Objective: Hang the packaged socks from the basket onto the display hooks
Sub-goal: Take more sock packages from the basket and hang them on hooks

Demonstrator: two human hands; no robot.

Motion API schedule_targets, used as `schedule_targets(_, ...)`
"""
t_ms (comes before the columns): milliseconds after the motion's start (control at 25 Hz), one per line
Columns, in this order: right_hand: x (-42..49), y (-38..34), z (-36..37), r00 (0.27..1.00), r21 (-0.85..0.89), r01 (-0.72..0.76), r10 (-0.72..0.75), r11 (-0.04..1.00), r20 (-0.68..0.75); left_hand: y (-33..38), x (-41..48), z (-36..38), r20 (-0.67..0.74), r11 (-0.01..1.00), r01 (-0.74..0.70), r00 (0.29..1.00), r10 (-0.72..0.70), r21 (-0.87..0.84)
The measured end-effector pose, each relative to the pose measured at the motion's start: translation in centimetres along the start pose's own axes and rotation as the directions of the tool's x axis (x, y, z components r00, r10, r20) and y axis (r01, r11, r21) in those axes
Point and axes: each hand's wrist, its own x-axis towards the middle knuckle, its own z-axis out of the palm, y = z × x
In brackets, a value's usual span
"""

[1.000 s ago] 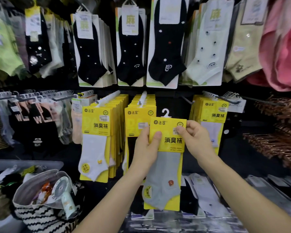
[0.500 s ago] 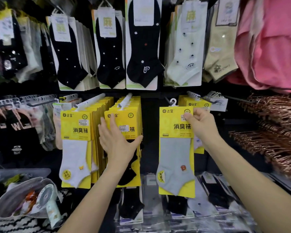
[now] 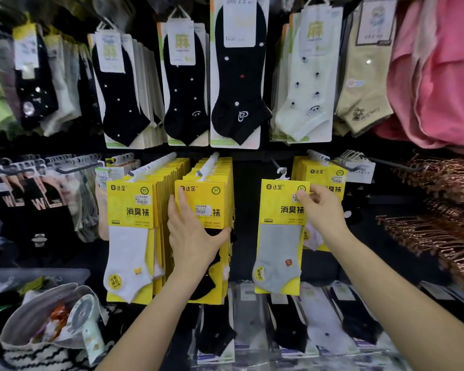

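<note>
Head view: your right hand (image 3: 322,210) is clamped on the grey-sock pack (image 3: 278,236), thumb and fingers pinching the upper right corner of its yellow card. The pack hangs upright in the gap between the middle and right yellow stacks, and touches neither. Its white hanger loop (image 3: 283,173) sits at the tip of a dark display hook (image 3: 275,164); you cannot tell from this angle whether the loop is on the hook or just in front of it. Your left hand (image 3: 196,236) lies flat and spread on the front card of the middle stack (image 3: 206,199), which holds black socks; the fingers are straight and point upward, the thumb reaches out to the right along the card's lower edge, and nothing is gripped. Just left of it hangs the white-sock stack (image 3: 130,236), well filled on its own peg. The right stack (image 3: 324,175) is partly hidden behind your right hand. Above, a row of black ankle socks (image 3: 236,84) hangs on white cards. At lower left a fabric bag (image 3: 38,346) stands open with a small handheld fan (image 3: 81,315) in it. Copper-coloured hangers (image 3: 439,210) crowd the right edge.
</note>
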Motion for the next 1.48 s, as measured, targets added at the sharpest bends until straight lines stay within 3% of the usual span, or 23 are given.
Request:
schedule_targets(120, -0.3, 0.2, -0.2, 0.993, -0.008, 0.007, -0.008, 1.0, -0.121, -0.2, 0.1, -0.5, 0.0, 0.996, -0.004, 1.0, 0.004, -0.088)
schedule_targets(200, -1.3, -0.1, -0.1, 0.97, -0.041, 0.089, -0.096, 0.995, -0.222, -0.3, 0.3, -0.9, 0.015, 0.99, -0.002, 1.0, 0.004, -0.14)
schedule_targets(280, -2.9, -0.8, 1.2, 0.955, -0.031, 0.218, -0.219, 0.976, -0.2, -0.2, 0.6, -1.2, 0.034, 0.975, 0.033, 0.999, -0.026, -0.221)
schedule_targets(360, -4.6, -1.5, 3.9, 0.959, -0.065, 0.283, -0.284, 0.957, 0.002, 0.1, 1.4, -1.6, 0.068, 0.931, 0.082, 0.996, -0.062, -0.356)
schedule_targets(480, -6.3, -2.6, 8.2, 0.911, -0.122, 0.195, -0.133, 0.973, 0.39, -0.4, 2.6, -2.2, 0.112, 0.825, 0.107, 0.992, -0.054, -0.555)
schedule_targets(600, -7.5, -3.2, 10.9, 0.851, -0.008, 0.048, -0.037, 0.999, 0.523, -1.5, 2.3, -2.7, 0.263, 0.769, 0.219, 0.962, -0.069, -0.6)
schedule_targets(840, -8.4, -2.7, 12.5, 0.865, 0.036, -0.024, 0.003, 0.999, 0.502, -3.0, 1.7, -3.3, 0.368, 0.76, 0.25, 0.93, -0.016, -0.6)
schedule_targets(920, -7.5, -3.5, 12.1, 0.884, 0.132, -0.107, 0.033, 0.985, 0.465, -2.4, 2.7, -3.8, 0.348, 0.747, 0.252, 0.937, -0.029, -0.616)
schedule_targets(1040, -4.8, -5.1, 11.8, 0.893, 0.292, -0.24, 0.092, 0.926, 0.441, -1.0, 5.5, -4.2, 0.385, 0.642, 0.366, 0.916, -0.118, -0.674)
schedule_targets(1120, -3.9, -5.7, 12.1, 0.89, 0.276, -0.196, 0.052, 0.941, 0.454, 0.0, 6.6, -4.4, 0.436, 0.592, 0.43, 0.889, -0.144, -0.682)
schedule_targets(1320, -4.3, -5.6, 13.3, 0.906, 0.226, -0.077, -0.026, 0.971, 0.423, 0.1, 6.8, -4.0, 0.434, 0.643, 0.416, 0.89, -0.141, -0.643)
schedule_targets(1480, -5.8, -3.6, 13.3, 0.888, 0.202, -0.123, 0.017, 0.972, 0.46, -2.1, 4.8, -3.2, 0.443, 0.59, 0.424, 0.888, -0.123, -0.687)
